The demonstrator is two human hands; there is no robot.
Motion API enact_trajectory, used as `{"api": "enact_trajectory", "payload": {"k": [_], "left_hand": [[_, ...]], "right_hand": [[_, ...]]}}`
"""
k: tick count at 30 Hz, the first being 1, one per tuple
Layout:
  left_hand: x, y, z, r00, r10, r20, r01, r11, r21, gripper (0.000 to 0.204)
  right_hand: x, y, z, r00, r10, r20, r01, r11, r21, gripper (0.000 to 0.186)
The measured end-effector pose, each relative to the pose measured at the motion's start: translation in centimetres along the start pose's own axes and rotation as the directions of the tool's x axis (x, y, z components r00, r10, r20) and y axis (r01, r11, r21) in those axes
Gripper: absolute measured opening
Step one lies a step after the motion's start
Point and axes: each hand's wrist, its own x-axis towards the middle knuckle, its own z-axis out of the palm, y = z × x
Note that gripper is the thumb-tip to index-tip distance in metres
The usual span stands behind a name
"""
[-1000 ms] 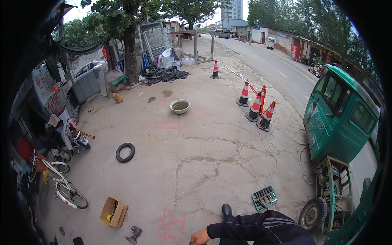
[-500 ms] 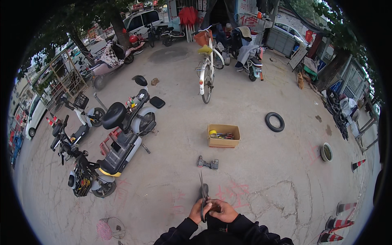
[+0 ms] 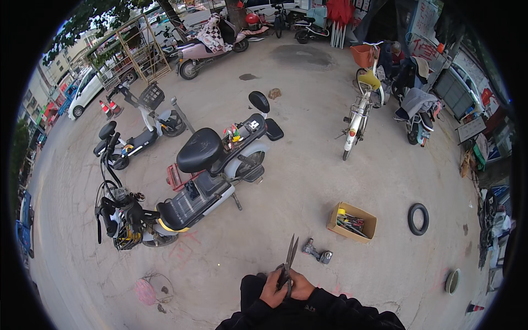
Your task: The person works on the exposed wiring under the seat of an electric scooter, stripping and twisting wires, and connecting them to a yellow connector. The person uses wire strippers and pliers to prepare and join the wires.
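Low in the view, close to my body, both my hands meet around a pair of scissors [image 3: 291, 254] with dark handles. The blades point away from me, parted in a narrow V. My left hand [image 3: 273, 290] is closed on the handles from the left. From the other side my right hand [image 3: 301, 286] presses against them, its fingers curled and partly hidden. Ahead and to the right of my hands, a cordless drill [image 3: 318, 251] lies on the ground. Just beyond it stands an open cardboard box [image 3: 362, 232] holding several tools and a yellow roll.
To the left stands an electric scooter [image 3: 203, 192] with black seats, a smaller one [image 3: 143, 140] behind it. A black tyre [image 3: 411, 220] lies right of the box. Farther off is a white bicycle [image 3: 358, 118]. A pink round stool [image 3: 145, 291] sits at lower left.
My view has swung left, so the box, drill and tyre sit farther right. The scissor blades have parted slightly more and lean right; my hands stay together on them.
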Motion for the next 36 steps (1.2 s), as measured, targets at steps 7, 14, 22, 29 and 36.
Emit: {"api": "enact_trajectory", "payload": {"k": [7,14,22,29,36], "left_hand": [[16.6,-3.7,-9.6,0.989,-0.059,-0.136,0.036,0.986,-0.162,0.024],[41.8,-16.8,-22.7,0.899,-0.265,-0.349,0.160,0.940,-0.301,0.026],[59.6,-22.2,-27.3,0.909,0.056,-0.413,-0.060,0.998,0.004,0.031],[62.4,-21.5,-27.2,0.919,0.063,-0.390,-0.072,0.997,-0.010,0.026],[64.1,-19.5,-27.2,0.936,0.024,-0.351,-0.053,0.996,-0.075,0.025]], "right_hand": [[15.4,1.2,-7.9,0.971,0.233,-0.041,-0.223,0.959,0.174,0.040],[30.9,-1.2,-13.4,0.875,0.341,-0.343,-0.447,0.839,-0.309,0.051],[49.2,-1.1,-17.9,0.940,0.220,-0.262,-0.339,0.701,-0.627,0.071],[59.4,2.0,-23.3,0.990,0.100,-0.104,-0.142,0.552,-0.821,0.077],[65.5,4.3,-25.2,0.997,0.073,0.015,-0.035,0.644,-0.764,0.075]]}}
